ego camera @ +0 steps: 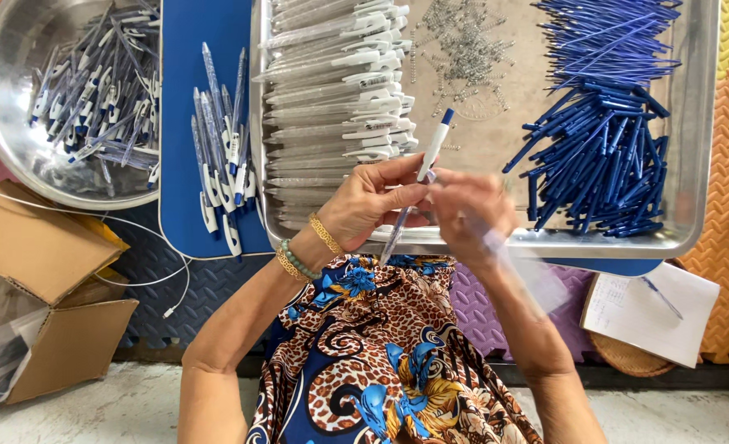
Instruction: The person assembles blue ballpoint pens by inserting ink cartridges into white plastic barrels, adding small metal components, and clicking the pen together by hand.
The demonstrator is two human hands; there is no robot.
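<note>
Where the two hands meet at centre frame, just above the near rim of the metal tray (693, 148), the left hand (368, 201) pinches a clear pen (420, 177) with a blue tip and white clip end between thumb and fingers; the pen stands tilted, top leaning to the upper right. Right hand (471, 210), blurred, is closed with fingertips at the pen's middle; whether it grips the pen or a small part cannot be told. Tray contents, left to right: a stack of clear pen barrels (331, 107) with white clips; a scatter of small metal springs (463, 45); a heap of blue refills (603, 140) and blue plastic parts. Left of tray: a blue board (183, 181) carrying a row of assembled pens (220, 164). Upper left of frame: a round steel bowl (2, 123) holding more assembled pens. Lower left: an open cardboard box (43, 263). Lower right: a notepad (652, 308) with a pen lying on it, on a woven tray. Left wrist: gold and green-bead bracelets (303, 251).
</note>
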